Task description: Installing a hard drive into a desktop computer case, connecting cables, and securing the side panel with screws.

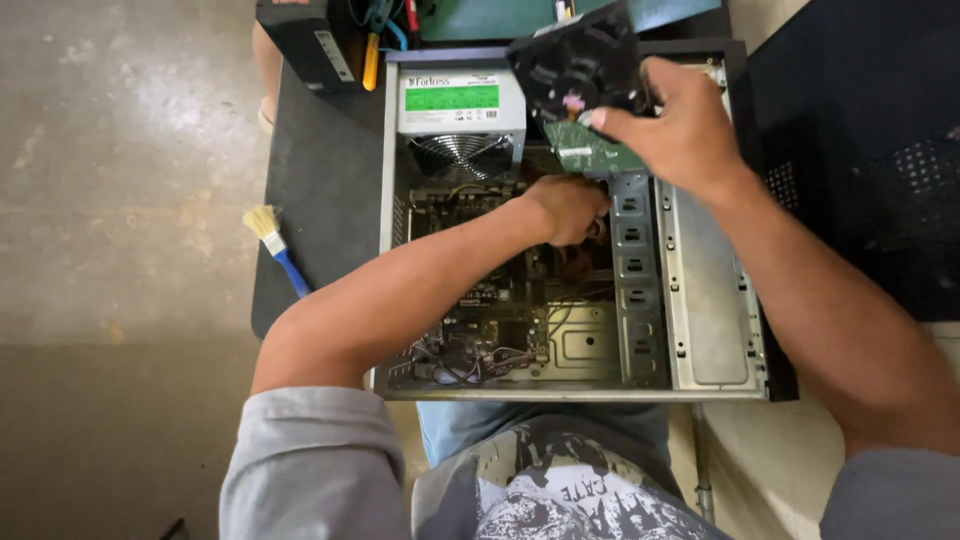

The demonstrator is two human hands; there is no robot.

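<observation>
Repair workshop: opened computer case [720, 300], brush [272, 240]

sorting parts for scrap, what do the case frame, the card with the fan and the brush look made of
Case frame: bare grey sheet metal, dull sheen, punched holes. Card with the fan: black plastic fan, seemingly, on a green circuit board. Brush: pale bristles, glossy blue handle, probably plastic.

An open computer case [715, 300] lies on its side on a dark tabletop [320, 180]. The right hand [680, 125] holds a graphics card [580, 75] with a black fan, tilted above the case. The left hand [565, 208] reaches down onto the motherboard [480, 310]. A power supply [460, 115] sits in the far-left corner. A blue-handled brush [278, 248] lies at the tabletop's left edge.
</observation>
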